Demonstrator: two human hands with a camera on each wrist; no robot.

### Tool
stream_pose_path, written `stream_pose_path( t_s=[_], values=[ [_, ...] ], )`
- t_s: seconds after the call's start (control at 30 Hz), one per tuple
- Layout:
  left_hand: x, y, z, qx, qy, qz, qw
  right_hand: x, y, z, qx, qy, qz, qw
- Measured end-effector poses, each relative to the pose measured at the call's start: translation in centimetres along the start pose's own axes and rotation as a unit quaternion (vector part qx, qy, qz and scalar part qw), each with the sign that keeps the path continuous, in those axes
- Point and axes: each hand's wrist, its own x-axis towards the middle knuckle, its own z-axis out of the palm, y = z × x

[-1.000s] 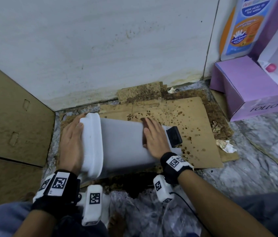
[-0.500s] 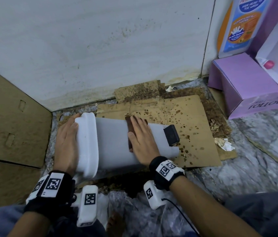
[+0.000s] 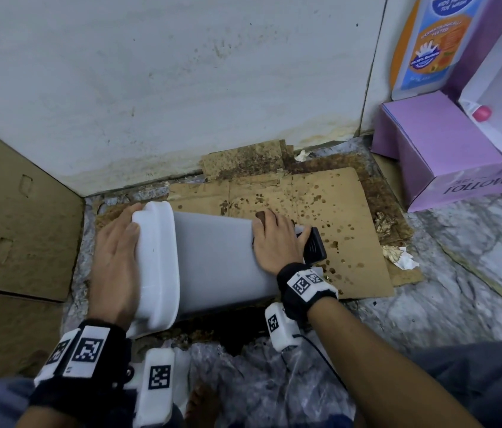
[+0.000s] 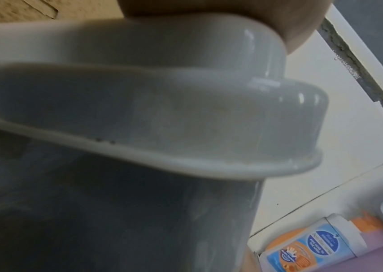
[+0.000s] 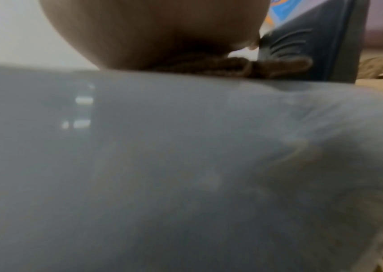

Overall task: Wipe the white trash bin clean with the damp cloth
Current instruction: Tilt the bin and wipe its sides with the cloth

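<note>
The bin (image 3: pixel 212 261) is lying on its side on stained cardboard (image 3: pixel 330 211). The left hand (image 3: pixel 117 257) is bracing its lid end, fingers flat and relaxed. The right hand (image 3: pixel 274 242) is pressing the brown cloth (image 5: pixel 244 67) flat against the side near the black pedal (image 3: pixel 314 249). Wiping is under way; next likely calls for stroking back toward the lid. Beyond the right grip, a purple box (image 3: pixel 459 168) is showing "FOLLOW"; the bottle (image 3: pixel 428 44) label is too blurred to read.

One white trash bin (image 3: pixel 212 257) is lying on the floor; one brown cloth (image 5: pixel 244 66); two hands; one purple box (image 3: pixel 447 156); one bottle (image 3: pixel 422 47); two crumpled paper scraps.
</note>
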Motion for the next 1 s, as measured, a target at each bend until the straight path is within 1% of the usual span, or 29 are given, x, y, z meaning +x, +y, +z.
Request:
stream_pose_path(
  t_s=[0.13,0.23,0.3,0.4,0.47,0.53,0.63,0.7,0.77,0.9,1.0],
  values=[
    [0.2,-0.2,0.1,-0.009,0.000,0.006,1.000,1.8,1.5,-1.1,-0.052,-0.044,0.065,0.996],
    [0.6,-0.3,0.2,-0.005,0.002,0.014,1.000,2.2,1.1,-1.7,-0.075,-0.074,0.082,0.991],
    [0.9,-0.3,0.1,-0.005,-0.001,0.013,1.000,2.1,0.4,-1.4,-0.048,-0.072,0.069,0.994],
    [1.3,-0.4,-0.2,-0.001,-0.007,0.013,1.000,0.7,-1.0,-0.3,0.056,-0.045,0.027,0.997],
    [1.4,-0.7,-0.4,-0.002,-0.014,0.012,1.000,-0.4,-1.7,0.2,0.071,-0.021,0.002,0.997],
    [1.5,-1.0,-0.6,-0.010,-0.014,0.006,1.000,-0.4,-1.7,0.3,0.072,-0.013,-0.005,0.997],
    [1.4,-1.4,-0.6,-0.010,-0.022,0.005,1.000,1.1,-1.1,0.2,0.080,-0.037,0.043,0.995],
    [1.2,-1.3,-0.3,-0.012,-0.008,0.005,1.000,2.3,-0.8,-0.3,0.064,-0.067,0.086,0.992],
    [1.2,-1.1,-0.1,-0.016,-0.007,-0.002,1.000,3.4,-0.8,-1.0,0.034,-0.107,0.109,0.988],
    [1.6,-0.9,-0.3,-0.019,-0.023,-0.007,1.000,5.2,-0.5,-2.0,-0.013,-0.188,0.119,0.975],
    [1.3,-0.4,-0.2,-0.038,-0.008,-0.026,0.999,5.0,0.0,-1.9,-0.023,-0.190,0.086,0.978]
  ],
)
